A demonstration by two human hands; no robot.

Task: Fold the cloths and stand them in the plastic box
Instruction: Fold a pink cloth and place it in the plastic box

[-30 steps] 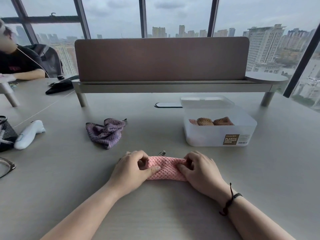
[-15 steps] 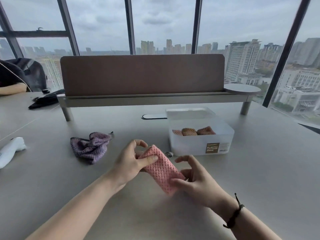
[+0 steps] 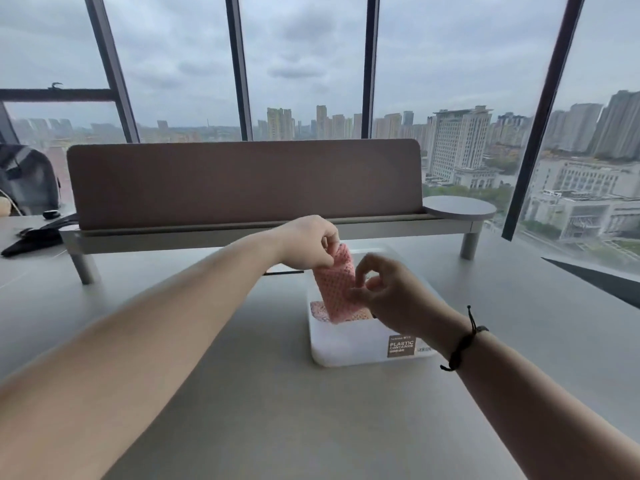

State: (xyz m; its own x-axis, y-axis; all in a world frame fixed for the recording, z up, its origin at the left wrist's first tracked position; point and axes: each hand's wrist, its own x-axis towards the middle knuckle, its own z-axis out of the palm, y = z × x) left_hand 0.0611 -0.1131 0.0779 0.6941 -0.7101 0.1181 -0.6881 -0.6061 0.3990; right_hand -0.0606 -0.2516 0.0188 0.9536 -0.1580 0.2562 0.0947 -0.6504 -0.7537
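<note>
A folded pink knitted cloth (image 3: 337, 289) stands nearly upright over the translucent white plastic box (image 3: 349, 344), its lower end inside the box. My left hand (image 3: 308, 242) pinches the cloth's top end. Lower down, my right hand (image 3: 388, 292) pinches its right edge and hides the right part of the box. Another pinkish cloth (image 3: 317, 311) shows inside the box at the left. The purple cloth is out of view.
A long desk riser with a brown back panel (image 3: 242, 183) and a round end shelf (image 3: 459, 207) stands behind the box. A black item (image 3: 27, 239) lies at the far left, beside a dark chair (image 3: 27, 178). Large windows lie beyond.
Both hands lifted the folded pink cloth from the table, turned it upright and carried it forward over the box. The view swung right, so the purple cloth dropped out of sight.
</note>
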